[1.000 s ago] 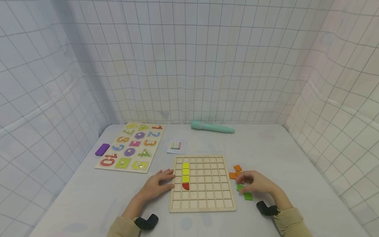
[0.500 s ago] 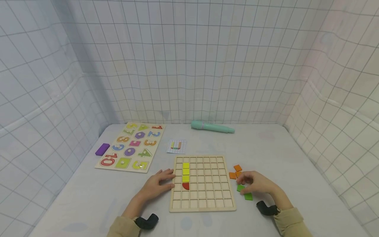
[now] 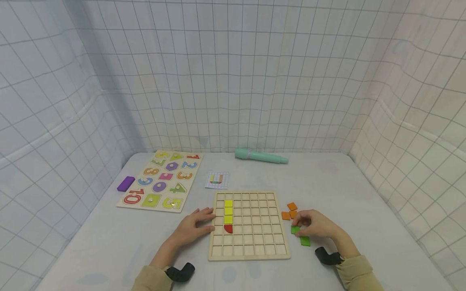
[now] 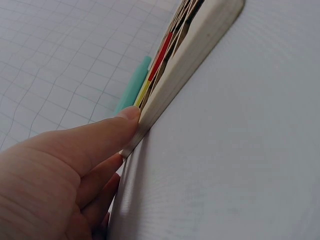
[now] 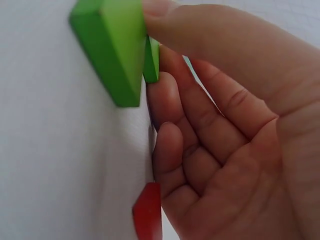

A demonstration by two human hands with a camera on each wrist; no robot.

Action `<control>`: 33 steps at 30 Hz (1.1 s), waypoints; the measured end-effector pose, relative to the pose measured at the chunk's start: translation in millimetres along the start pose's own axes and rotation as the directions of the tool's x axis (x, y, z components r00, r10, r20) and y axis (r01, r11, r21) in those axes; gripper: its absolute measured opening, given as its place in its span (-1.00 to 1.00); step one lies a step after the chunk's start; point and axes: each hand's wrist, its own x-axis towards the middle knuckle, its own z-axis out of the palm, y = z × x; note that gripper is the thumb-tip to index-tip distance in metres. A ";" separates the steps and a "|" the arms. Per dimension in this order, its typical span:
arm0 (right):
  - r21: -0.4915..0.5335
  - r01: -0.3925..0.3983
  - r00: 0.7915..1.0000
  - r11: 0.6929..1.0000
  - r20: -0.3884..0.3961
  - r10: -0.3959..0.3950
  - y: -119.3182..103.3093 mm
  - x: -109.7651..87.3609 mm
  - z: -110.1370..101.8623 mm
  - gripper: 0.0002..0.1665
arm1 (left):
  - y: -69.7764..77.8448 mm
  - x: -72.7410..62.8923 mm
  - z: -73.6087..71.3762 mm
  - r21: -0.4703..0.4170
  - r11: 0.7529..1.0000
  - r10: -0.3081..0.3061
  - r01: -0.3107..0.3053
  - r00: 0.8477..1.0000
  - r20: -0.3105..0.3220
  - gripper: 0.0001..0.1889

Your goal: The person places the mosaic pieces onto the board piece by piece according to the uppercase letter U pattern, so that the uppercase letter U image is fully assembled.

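Left hand touching gridded tray, yellow tiles, red piece inside

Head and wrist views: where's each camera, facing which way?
Head: on the head, facing forward-down at the grid board; left hand, right hand and sleeves show.
Left wrist: on that wrist, facing the board's edge; left hand shows.
Right wrist: on that wrist, facing green tiles and a red piece; right hand shows.
Head and left wrist share the teal stick.
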 end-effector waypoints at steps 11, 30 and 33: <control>-0.048 -0.051 0.998 0.998 -0.036 0.049 -2.0 -1.0 2.1 -0.77 | -1.3 0.8 1.2 0.003 1.000 -0.012 0.012 1.000 0.003 -0.56; 0.044 0.000 0.996 0.999 -0.092 0.004 -37.3 23.7 12.2 -0.77 | 0.8 -0.7 -1.0 -0.019 0.999 -0.046 0.046 0.999 0.006 -0.57; 0.028 0.032 0.997 0.999 -0.069 -0.030 -43.1 35.3 17.5 -0.78 | 0.9 0.3 -0.4 -0.014 0.999 -0.039 0.040 0.999 0.003 -0.57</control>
